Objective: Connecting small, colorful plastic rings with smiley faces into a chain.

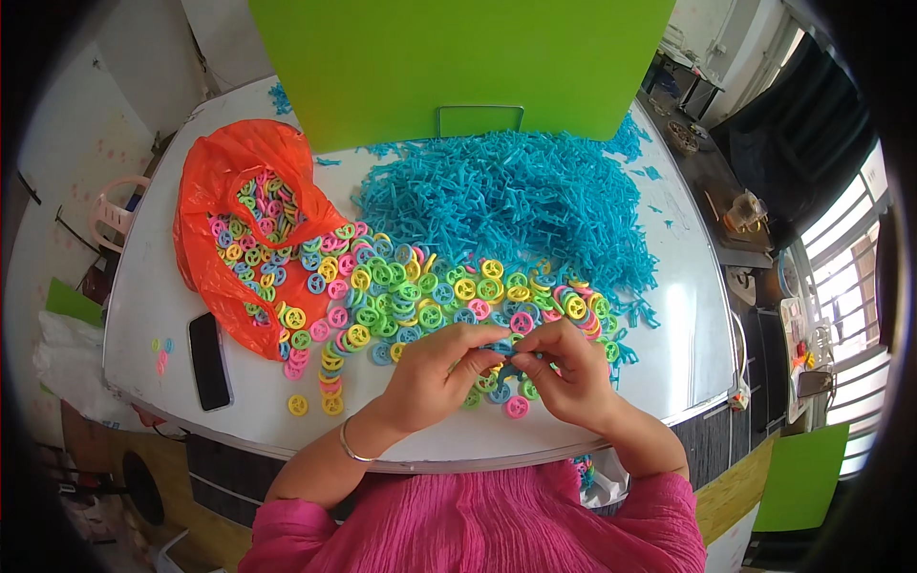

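Note:
My left hand (444,371) and my right hand (565,374) meet above the near part of the table, fingertips pinched together. Between them is a small blue plastic piece (504,357), mostly covered by my fingers. Below and around my hands spread many small plastic wheels (430,317) in green, yellow, pink and blue. Behind the wheels lies a big heap of thin, branching blue plastic pieces (506,196). To the left, an orange-red plastic bag (205,258) lies with its mouth toward me, more wheels spilling out of it.
A bright green board (458,67) stands at the far side of the white table (153,315). A black phone (209,363) lies near the left edge, with a few loose coloured bits (162,355) beside it. Some stray blue pieces (652,173) are scattered on the right.

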Demonstrator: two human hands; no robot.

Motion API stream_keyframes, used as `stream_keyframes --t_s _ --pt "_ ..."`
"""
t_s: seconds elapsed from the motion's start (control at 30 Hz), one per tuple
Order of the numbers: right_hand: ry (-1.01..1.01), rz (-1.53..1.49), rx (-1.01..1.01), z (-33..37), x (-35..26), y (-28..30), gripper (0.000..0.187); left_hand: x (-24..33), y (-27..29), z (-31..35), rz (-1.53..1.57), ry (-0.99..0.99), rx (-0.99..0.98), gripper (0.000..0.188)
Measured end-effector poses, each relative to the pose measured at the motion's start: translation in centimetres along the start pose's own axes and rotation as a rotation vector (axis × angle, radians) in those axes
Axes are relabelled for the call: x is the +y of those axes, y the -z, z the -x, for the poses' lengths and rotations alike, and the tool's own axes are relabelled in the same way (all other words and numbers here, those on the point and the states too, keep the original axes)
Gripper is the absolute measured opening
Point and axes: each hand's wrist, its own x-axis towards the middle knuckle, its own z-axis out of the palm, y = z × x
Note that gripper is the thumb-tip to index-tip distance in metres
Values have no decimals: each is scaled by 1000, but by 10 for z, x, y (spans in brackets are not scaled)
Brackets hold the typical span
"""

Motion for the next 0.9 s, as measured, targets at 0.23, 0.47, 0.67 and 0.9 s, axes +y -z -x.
stream_keyframes --t_s 0.23,0.47,0.67,0.9 --pt "743 653 -37 -12 11 13 35 6 5 -7 411 353 61 33" --pt "912 810 -88 -14 3 17 31 1 15 -10 31 -9 -20 31" --pt "979 824 -49 -14 5 18 26 1 16 -10 52 -85 -40 33" --pt "1012 825 -35 -13 4 19 27 10 16 -15 -39 -125 14 33"
